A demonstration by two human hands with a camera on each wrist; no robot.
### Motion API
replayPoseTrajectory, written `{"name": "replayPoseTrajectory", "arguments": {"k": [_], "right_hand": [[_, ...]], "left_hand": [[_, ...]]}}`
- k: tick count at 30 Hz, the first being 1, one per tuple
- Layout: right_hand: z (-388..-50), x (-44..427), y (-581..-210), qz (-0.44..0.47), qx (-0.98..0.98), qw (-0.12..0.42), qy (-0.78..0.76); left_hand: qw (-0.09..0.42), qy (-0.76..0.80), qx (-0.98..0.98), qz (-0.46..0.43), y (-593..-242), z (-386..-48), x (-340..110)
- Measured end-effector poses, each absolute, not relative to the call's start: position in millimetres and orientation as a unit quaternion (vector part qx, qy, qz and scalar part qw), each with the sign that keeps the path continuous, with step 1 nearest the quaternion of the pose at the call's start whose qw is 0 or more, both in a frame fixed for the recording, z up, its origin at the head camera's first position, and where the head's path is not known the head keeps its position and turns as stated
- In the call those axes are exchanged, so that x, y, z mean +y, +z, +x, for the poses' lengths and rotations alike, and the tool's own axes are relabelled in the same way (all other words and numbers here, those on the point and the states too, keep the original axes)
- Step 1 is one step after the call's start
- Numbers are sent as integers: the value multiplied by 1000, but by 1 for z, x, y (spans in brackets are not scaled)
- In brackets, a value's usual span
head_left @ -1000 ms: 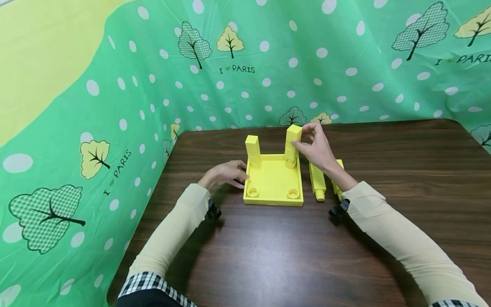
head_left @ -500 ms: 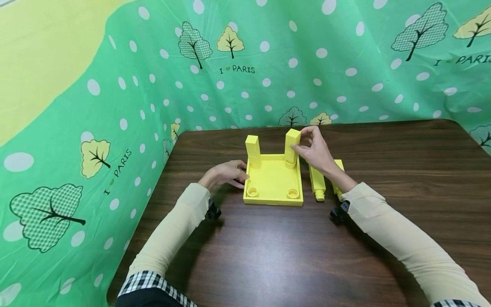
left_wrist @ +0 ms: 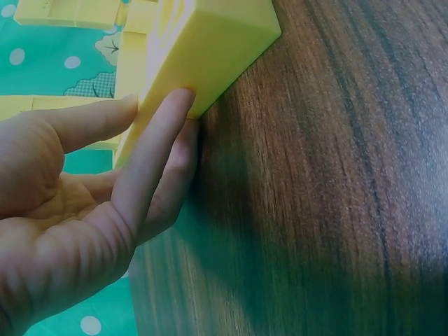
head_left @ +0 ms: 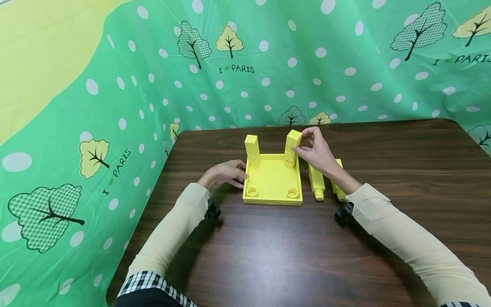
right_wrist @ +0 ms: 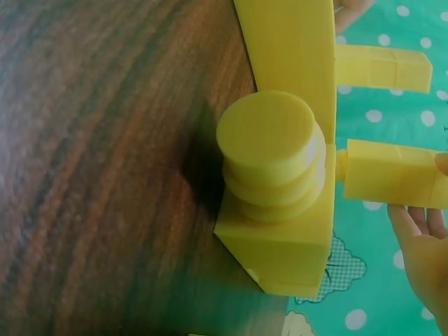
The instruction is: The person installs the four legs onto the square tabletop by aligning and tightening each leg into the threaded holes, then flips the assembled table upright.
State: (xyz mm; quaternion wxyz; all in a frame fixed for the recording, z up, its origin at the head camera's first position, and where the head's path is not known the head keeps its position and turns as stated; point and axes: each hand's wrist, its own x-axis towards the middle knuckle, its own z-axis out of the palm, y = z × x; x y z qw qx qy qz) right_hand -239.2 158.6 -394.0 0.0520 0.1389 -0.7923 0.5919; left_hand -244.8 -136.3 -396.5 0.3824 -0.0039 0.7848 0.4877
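A shallow yellow tray-like tabletop (head_left: 271, 181) lies on the table with a round socket in each corner. My left hand (head_left: 226, 172) touches its left side, fingers extended against the outer wall (left_wrist: 224, 52). One square yellow leg (head_left: 252, 147) stands upright in the far left corner. At the far right corner, my right hand (head_left: 317, 151) pinches a second yellow leg (head_left: 292, 141) near its top between thumb and fingers. That leg is roughly upright, its lower end at the socket. The two near sockets (head_left: 251, 192) hold nothing.
Two loose yellow legs, one beside the tabletop (head_left: 317, 182) and one farther right (head_left: 339, 187), lie on the dark wooden table (head_left: 268, 251). The right forearm partly covers the farther one. A green patterned cloth (head_left: 264, 98) hangs behind the table.
The leg in my right hand has sunk slightly towards the corner socket, and the right wrist has shifted a little to the right. My left hand stays against the tabletop's side.
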Motion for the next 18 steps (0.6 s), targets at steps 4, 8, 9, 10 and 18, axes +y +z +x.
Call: {"name": "replayPoseTrajectory", "arguments": {"k": [4, 8, 9, 10, 18], "right_hand": [[-240, 161, -392, 142, -795, 48, 587], [-241, 164, -388, 153, -784, 41, 600], [-242, 164, -386, 156, -776, 32, 611], [-243, 164, -384, 157, -762, 20, 627], [-249, 158, -374, 153, -694, -69, 701]], "left_hand": [[383, 493, 781, -10, -397, -246, -136], [382, 493, 782, -11, -397, -246, -136], [382, 493, 782, -11, -397, -246, -136], [382, 492, 782, -11, -397, -246, -136], [383, 491, 782, -8, -397, -246, -136]]}}
